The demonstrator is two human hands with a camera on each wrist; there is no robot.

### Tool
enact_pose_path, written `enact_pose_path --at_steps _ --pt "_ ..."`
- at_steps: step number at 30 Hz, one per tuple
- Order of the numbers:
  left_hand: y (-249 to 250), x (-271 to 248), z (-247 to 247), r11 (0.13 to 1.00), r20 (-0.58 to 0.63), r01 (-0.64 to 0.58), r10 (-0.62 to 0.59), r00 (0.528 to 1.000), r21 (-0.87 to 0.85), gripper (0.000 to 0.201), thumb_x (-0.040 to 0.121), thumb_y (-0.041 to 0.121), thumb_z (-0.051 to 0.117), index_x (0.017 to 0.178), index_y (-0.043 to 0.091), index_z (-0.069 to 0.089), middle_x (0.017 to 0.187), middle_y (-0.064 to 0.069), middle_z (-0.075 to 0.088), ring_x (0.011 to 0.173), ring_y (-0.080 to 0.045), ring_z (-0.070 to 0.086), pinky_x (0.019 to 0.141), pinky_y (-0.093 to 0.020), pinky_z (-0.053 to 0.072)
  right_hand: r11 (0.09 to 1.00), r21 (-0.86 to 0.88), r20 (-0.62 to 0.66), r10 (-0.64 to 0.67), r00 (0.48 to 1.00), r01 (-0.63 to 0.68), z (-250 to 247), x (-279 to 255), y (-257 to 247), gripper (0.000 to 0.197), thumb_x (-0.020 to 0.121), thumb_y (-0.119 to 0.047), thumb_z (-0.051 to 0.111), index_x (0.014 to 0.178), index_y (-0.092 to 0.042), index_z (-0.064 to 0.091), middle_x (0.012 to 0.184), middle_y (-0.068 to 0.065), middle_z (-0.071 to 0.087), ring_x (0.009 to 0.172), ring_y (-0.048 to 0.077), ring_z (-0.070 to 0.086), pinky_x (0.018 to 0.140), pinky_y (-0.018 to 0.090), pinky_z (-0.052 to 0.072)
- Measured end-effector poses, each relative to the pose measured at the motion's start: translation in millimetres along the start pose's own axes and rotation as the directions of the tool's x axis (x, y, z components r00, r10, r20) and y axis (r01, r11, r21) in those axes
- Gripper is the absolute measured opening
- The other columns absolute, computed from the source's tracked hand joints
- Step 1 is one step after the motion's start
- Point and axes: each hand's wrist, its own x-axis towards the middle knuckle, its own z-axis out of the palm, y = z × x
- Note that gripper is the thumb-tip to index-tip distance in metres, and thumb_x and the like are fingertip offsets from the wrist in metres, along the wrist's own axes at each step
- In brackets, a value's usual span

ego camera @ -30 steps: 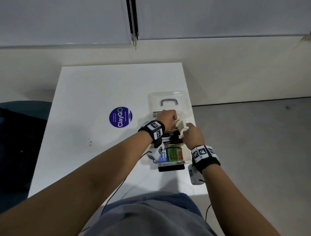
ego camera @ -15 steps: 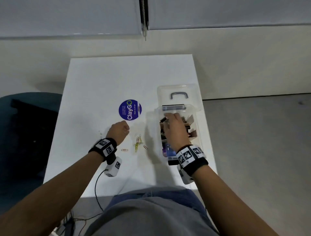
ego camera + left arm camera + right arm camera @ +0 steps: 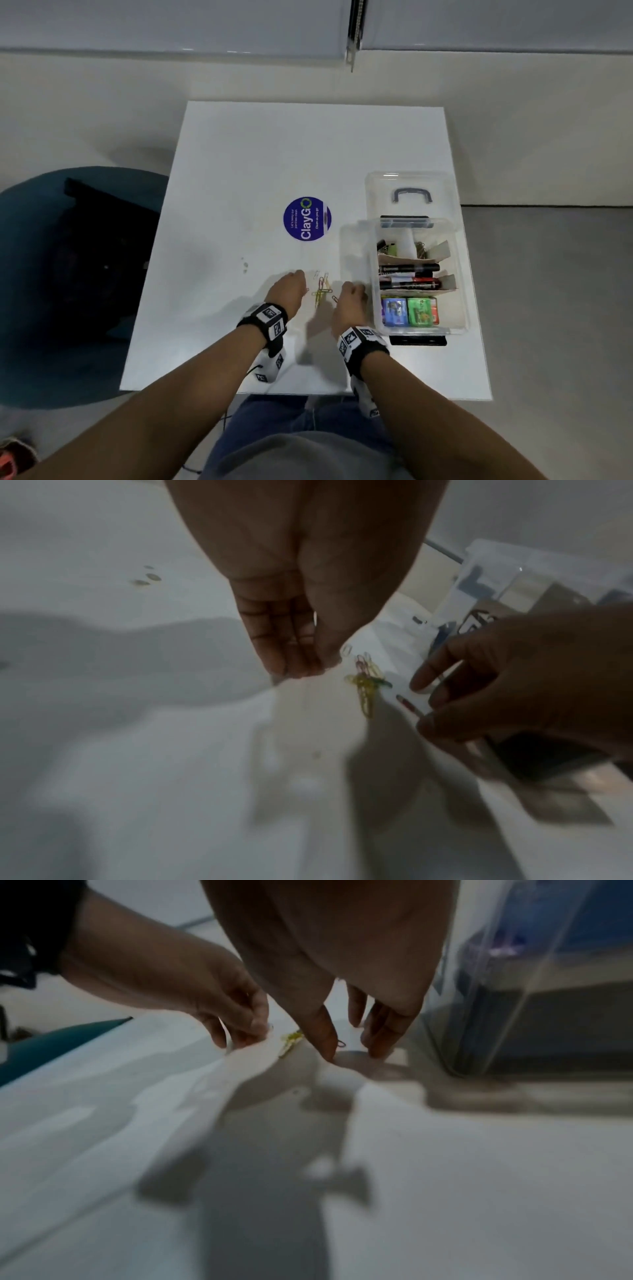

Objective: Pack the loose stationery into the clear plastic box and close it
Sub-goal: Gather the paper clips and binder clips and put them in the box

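Note:
Several coloured paper clips lie loose on the white table, left of the clear plastic box. The box stands with its lid folded back; markers, binder clips and small coloured packs are inside. My left hand is just left of the clips, its fingers straight, together and pointing down at the table. My right hand hovers at the clips' right side between them and the box, thumb and fingers spread downward. Neither hand holds anything. The paper clips show between both hands.
A round purple ClayGo sticker sits mid-table behind the clips. A teal chair with a dark bag stands left of the table. The box is close to the table's right edge. A few small stains mark the tabletop.
My right hand has come out of the box and moved left to the paper clips. My left hand has shifted closer to the clips and straightened its fingers.

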Motion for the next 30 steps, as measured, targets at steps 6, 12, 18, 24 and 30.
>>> enact_pose_path --at_steps 6,12,18,24,30 --pt "22 15 -1 0.995 0.02 -0.013 0.015 1.0 -0.095 0.04 0.086 0.01 0.061 0.123 0.008 0.047 0.124 -0.012 0.049 0.114 -0.029 0.05 0.091 -0.044 0.049 0.994 0.099 0.029 -0.051 0.998 0.047 -5 25 -13 0.038 0.089 -0.006 0.052 0.126 -0.004 0.044 0.132 0.019 0.043 0.117 0.033 0.048 0.095 0.036 0.043" --pt "20 22 11 0.997 -0.033 -0.036 0.034 0.999 -0.07 0.036 0.083 0.012 0.059 0.117 0.008 0.047 0.122 -0.011 0.046 0.113 -0.029 0.046 0.088 -0.042 0.05 0.977 0.119 0.043 -0.18 0.983 0.174 -10 33 -22 0.053 0.085 -0.004 0.057 0.135 -0.012 0.043 0.133 0.015 0.041 0.121 0.032 0.045 0.101 0.038 0.043" --pt "8 22 4 0.994 -0.057 -0.071 0.066 0.996 -0.083 0.014 0.085 0.005 0.053 0.099 0.006 0.057 0.108 -0.012 0.053 0.102 -0.03 0.051 0.079 -0.039 0.045 0.982 0.011 0.089 -0.189 0.978 0.189 -14 36 -23 0.033 0.091 -0.008 0.05 0.123 -0.005 0.05 0.127 0.015 0.045 0.117 0.032 0.047 0.092 0.04 0.044" --pt "4 19 2 0.996 -0.01 -0.088 0.088 0.996 0.022 0.015 0.092 0.006 0.047 0.105 0.004 0.055 0.113 -0.014 0.053 0.106 -0.031 0.051 0.078 -0.042 0.048 0.989 0.015 0.074 -0.149 0.986 0.148 -9 32 -24 0.033 0.09 0.0 0.047 0.123 -0.003 0.048 0.128 0.016 0.046 0.117 0.031 0.049 0.09 0.039 0.045" --pt "-11 11 2 0.996 -0.014 -0.086 0.086 0.996 0.009 0.011 0.089 0.0 0.05 0.096 0.009 0.053 0.101 -0.009 0.057 0.093 -0.029 0.055 0.071 -0.04 0.048 0.991 0.078 0.068 -0.114 0.991 0.108 -9 30 -24 0.031 0.088 0.005 0.046 0.118 -0.002 0.051 0.121 0.017 0.054 0.11 0.033 0.057 0.089 0.037 0.047"
